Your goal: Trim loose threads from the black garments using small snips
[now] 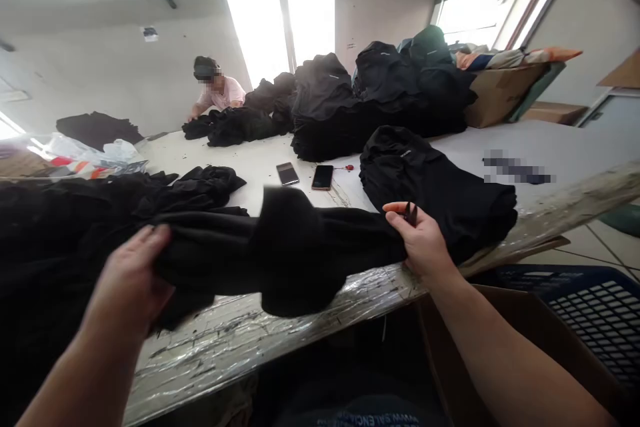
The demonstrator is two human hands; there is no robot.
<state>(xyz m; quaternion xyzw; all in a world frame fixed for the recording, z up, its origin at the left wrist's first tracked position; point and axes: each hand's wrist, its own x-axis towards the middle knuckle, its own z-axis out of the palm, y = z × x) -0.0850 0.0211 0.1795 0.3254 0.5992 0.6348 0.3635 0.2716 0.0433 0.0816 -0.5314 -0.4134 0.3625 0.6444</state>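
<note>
Wears a dark garment (365, 397) at 6 o'clock, with pale lettering (383, 421) printed on it, upside down and cut off, partly legible as "WWW". Shows left hand (125, 280) and left forearm (85, 360) bare toward 8 o'clock, right hand (424, 240) and right forearm (500, 340) bare toward 4.

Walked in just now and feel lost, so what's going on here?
Someone's left hand and right hand hold a black cloth stretched between them, over the near edge of a table. The right hand also has a small dark tool, perhaps snips. A black garment stack sits just beyond that hand. Across the table, a co-worker leans over more dark cloth.
</note>
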